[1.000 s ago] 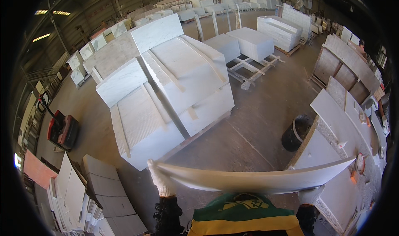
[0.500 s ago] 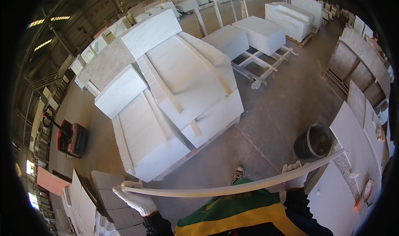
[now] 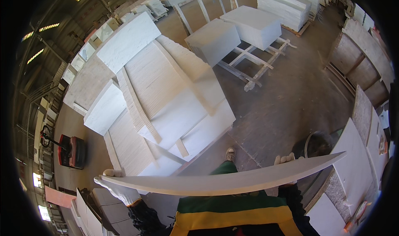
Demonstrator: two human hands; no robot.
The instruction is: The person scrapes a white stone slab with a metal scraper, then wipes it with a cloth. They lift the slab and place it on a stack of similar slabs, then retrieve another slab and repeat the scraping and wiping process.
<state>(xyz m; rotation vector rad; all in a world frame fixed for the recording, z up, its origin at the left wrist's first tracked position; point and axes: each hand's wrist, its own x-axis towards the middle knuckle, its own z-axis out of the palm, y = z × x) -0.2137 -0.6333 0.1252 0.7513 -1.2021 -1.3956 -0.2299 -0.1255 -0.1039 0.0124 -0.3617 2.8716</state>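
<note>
A long, pale stone slab (image 3: 224,181) spans my front at waist height, looking bowed in this wide view. My left hand (image 3: 118,189), in a white knitted glove, grips its left end with the fingers over the upper edge. Farther right, the gloved fingers of my right hand (image 3: 286,159) curl over the slab's far edge; the slab hides most of that hand. Ahead of me stands a large stack of white stone slabs (image 3: 174,111), with pale strips (image 3: 137,105) lying across its ribbed tops.
A black bucket (image 3: 302,148) stands on the floor beyond the slab's right end. Stone panels (image 3: 353,153) lean at the right. White blocks (image 3: 253,24) rest on a timber frame (image 3: 249,68) farther off. A red-and-black pallet truck (image 3: 72,152) stands at the left.
The slab has tilted so that more of its broad face shows. My left hand has shifted left and slightly up with it. One foot has stepped forward, and the stack appears farther left.
</note>
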